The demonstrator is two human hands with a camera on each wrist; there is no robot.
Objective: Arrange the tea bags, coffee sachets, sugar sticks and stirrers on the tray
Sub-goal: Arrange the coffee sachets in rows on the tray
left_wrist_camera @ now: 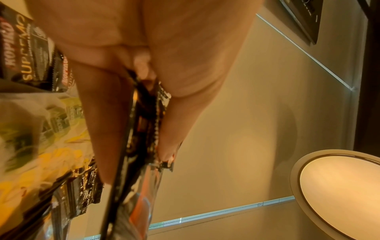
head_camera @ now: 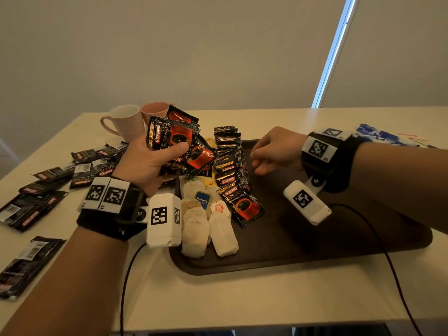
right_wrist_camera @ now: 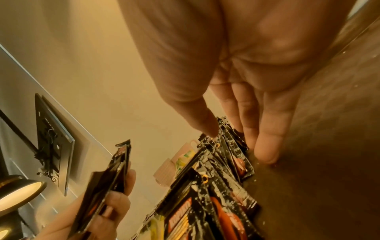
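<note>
Left hand (head_camera: 145,161) gripping fanned coffee sachets (head_camera: 180,141); right hand (head_camera: 274,151) loose, empty above overlapped sachet row (head_camera: 230,170) near tray's (head_camera: 315,251) far edge: risk of nudging row askew, dropping fan.

The cream desk (head_camera: 242,294) carries a dark brown tray (head_camera: 315,253) at centre. Loose black coffee sachets (head_camera: 48,190) lie at its left side. Two mugs (head_camera: 126,122) stand behind them, and blue-and-white packets (head_camera: 388,137) lie far right.

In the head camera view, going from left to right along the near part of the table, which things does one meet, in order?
Black coffee sachet lying alone on the table → left wrist's white marker box → two white tea bags on the tray → bare dark brown tray floor → right wrist's white marker box.
</note>
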